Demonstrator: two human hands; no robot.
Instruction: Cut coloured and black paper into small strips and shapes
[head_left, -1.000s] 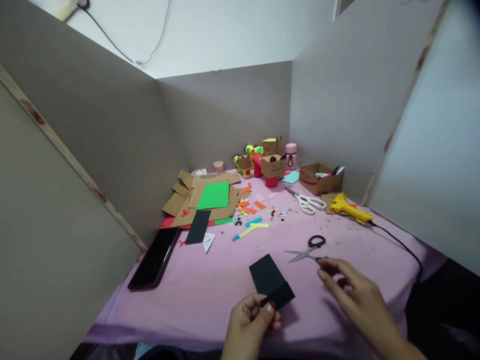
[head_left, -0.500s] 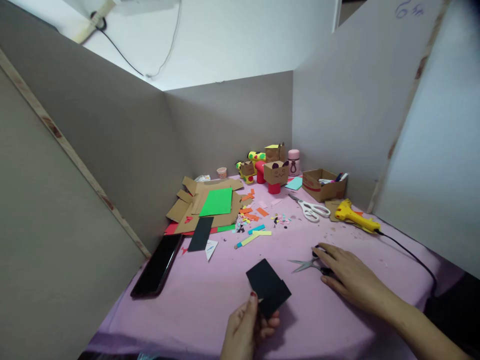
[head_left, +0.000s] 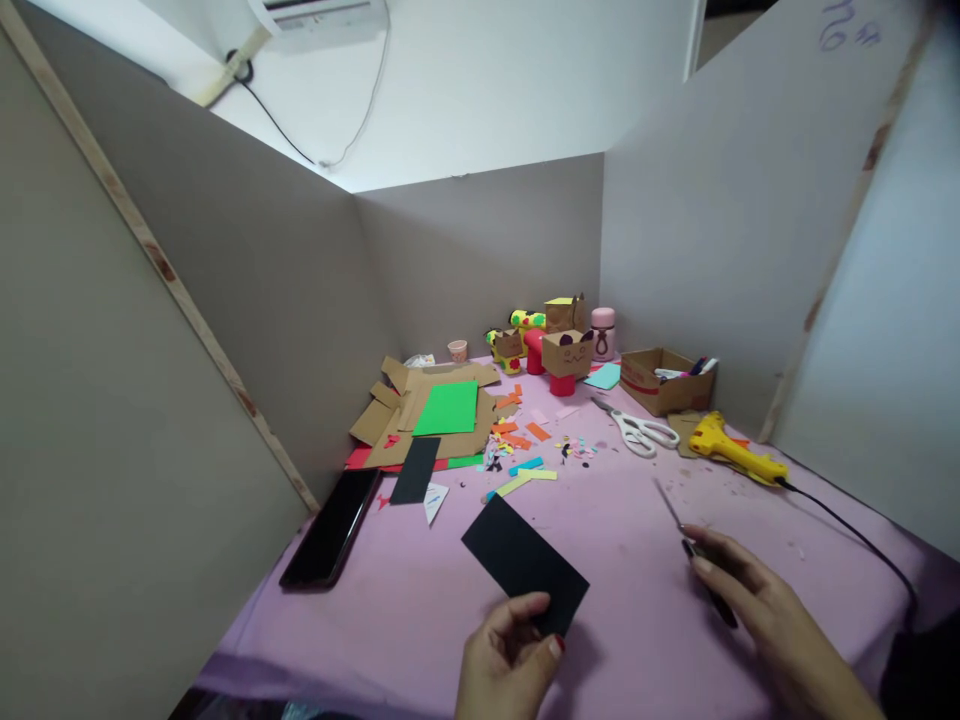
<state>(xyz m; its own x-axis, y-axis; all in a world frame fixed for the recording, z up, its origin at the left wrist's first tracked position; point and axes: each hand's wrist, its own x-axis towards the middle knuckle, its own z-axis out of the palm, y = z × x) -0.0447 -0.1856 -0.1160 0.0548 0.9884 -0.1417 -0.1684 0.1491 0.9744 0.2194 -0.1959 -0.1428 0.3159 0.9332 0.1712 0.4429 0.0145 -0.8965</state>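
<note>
The right hand [head_left: 757, 610] grips a small pair of scissors [head_left: 686, 535]. Only the thin blades show beyond the fingers; the black handles are mostly covered by the hand, one dark loop showing at its lower edge. Whether the blades are parted cannot be told; they read as a single thin line. The blades point up and away to the left, toward the far side of the table [head_left: 645, 520], and the long axis runs along the same diagonal as the forearm. The right forearm is cut off at the bottom edge.

The left hand [head_left: 510, 660] pinches the near corner of a black card [head_left: 523, 562] between thumb and fingers, clamped on it. The card is a flat, plain, matt rectangle, held just above the pink cloth at the near middle of the table, its long axis running from upper left to lower right. The wrist is cut off at the frame's bottom.

Scissors and card are apart, side by side.
</note>
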